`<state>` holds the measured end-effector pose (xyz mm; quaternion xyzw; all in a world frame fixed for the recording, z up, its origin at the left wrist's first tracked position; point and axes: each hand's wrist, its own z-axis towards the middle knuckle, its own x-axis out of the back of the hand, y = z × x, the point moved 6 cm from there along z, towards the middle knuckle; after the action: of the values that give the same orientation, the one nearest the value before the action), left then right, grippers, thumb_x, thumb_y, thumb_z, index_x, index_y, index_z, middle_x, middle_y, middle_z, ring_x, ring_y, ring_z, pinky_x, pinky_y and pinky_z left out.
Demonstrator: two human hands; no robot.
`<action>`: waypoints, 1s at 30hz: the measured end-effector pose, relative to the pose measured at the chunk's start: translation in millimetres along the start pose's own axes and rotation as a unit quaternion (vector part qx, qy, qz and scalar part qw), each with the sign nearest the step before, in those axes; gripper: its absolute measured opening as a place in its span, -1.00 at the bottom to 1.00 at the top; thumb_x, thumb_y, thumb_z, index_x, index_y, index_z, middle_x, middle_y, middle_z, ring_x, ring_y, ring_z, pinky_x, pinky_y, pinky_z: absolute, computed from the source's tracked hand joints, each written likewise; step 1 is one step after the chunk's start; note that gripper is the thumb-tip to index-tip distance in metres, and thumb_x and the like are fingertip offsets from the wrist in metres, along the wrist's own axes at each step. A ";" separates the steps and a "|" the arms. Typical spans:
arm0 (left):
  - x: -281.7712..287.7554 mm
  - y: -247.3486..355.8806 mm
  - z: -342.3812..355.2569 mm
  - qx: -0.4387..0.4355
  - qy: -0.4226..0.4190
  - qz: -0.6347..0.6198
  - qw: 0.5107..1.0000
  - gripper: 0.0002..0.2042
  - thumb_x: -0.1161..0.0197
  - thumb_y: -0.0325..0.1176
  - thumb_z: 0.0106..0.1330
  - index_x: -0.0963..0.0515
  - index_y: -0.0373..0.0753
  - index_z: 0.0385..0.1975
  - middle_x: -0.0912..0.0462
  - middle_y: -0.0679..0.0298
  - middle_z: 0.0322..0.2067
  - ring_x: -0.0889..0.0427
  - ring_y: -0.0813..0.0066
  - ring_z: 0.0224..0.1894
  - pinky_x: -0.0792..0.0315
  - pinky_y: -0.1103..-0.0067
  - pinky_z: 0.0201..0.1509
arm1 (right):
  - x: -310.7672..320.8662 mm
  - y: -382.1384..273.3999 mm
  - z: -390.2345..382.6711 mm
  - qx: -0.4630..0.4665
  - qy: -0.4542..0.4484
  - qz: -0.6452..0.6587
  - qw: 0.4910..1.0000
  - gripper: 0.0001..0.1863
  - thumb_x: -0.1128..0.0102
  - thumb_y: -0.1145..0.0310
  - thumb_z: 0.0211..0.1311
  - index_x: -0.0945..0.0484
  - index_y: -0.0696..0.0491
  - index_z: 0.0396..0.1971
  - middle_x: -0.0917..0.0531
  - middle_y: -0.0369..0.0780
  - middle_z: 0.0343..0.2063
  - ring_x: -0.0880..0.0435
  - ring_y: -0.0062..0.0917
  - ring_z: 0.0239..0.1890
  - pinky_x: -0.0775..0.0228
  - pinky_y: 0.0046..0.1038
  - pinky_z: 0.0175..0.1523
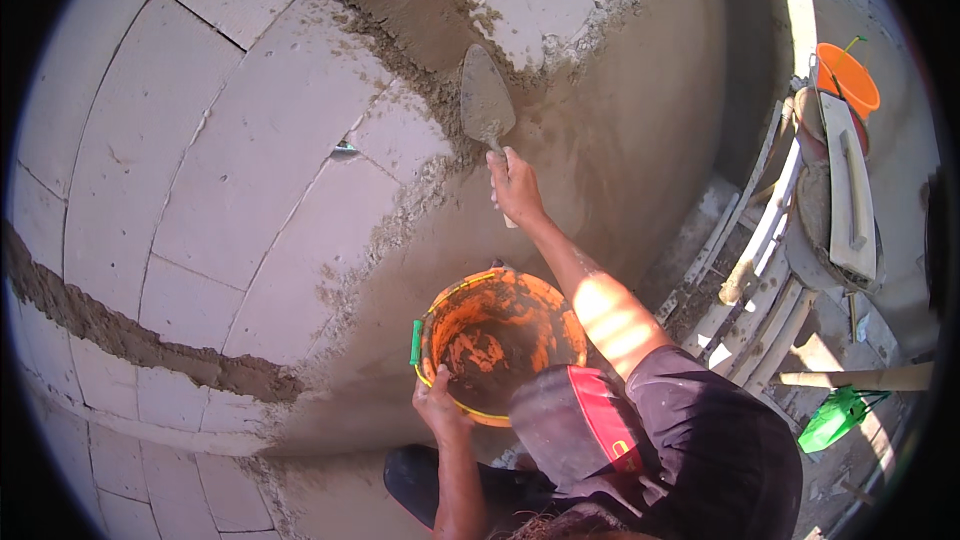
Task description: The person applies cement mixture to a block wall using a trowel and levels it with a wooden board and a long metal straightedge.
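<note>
My right hand (515, 188) is closed around the handle of a pointed trowel (487, 98). The trowel's mortar-smeared blade lies against the wall at the edge of a thick band of wet mortar (400, 15). Below it, my left hand (440, 402) grips the rim of an orange bucket (553, 315), near the bucket's green handle grip (416, 342). Grey-brown mortar (490, 350) coats the inside and lies at the bottom. Part of the bucket's near side is hidden behind a dark item with a red band (600, 415).
Pale block wall (270, 110) fills the left, with smooth plaster (620, 110) beside it. A second mortar band (130, 335) runs lower left. At the right are wooden planks (770, 330), a long float (848, 185), another orange bucket (848, 78) and a green bag (832, 420).
</note>
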<state>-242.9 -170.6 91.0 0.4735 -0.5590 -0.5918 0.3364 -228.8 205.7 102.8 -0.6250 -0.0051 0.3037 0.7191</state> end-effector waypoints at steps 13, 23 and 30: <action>11.0 -3.2 6.4 -0.004 0.035 -0.016 0.999 -0.77 -0.21 -0.59 0.33 -0.59 -0.40 -0.04 -0.64 0.30 -0.31 -0.57 0.57 -0.32 -0.45 0.60 -0.20 | -160.3 -149.3 24.0 -0.187 0.020 0.535 0.824 -0.57 0.15 -0.09 0.47 -0.33 -0.06 -0.46 -0.37 -0.33 -0.63 -0.37 -0.54 -0.64 -0.31 -0.39 -0.52; -6.4 1.1 25.9 -0.010 -0.007 -0.074 0.997 -0.75 -0.21 -0.63 0.30 -0.57 -0.44 -0.03 -0.63 0.28 -0.33 -0.57 0.55 -0.38 -0.45 0.60 -0.27 | -172.1 -328.4 20.5 -0.015 -0.224 0.221 0.949 -0.63 0.12 0.02 0.45 -0.41 0.04 -0.35 -0.42 -0.34 -0.63 -0.42 -0.58 -0.61 -0.36 -0.40 -0.50; -21.6 16.8 23.3 0.013 -0.072 -0.083 0.994 -0.73 -0.21 -0.65 0.29 -0.59 -0.44 -0.01 -0.66 0.26 -0.28 -0.60 0.57 -0.31 -0.50 0.59 -0.19 | 48.8 -115.6 -161.0 -0.175 -0.534 -0.462 0.686 -0.65 -0.12 0.13 0.32 -0.67 0.13 -0.22 -0.64 -0.24 -0.49 -0.64 -0.46 -0.41 -0.49 -0.35 -0.24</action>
<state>-259.8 -145.1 109.7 0.4789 -0.5480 -0.6429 0.2387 -77.0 79.1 153.7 -0.3901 -0.7299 0.2087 0.5211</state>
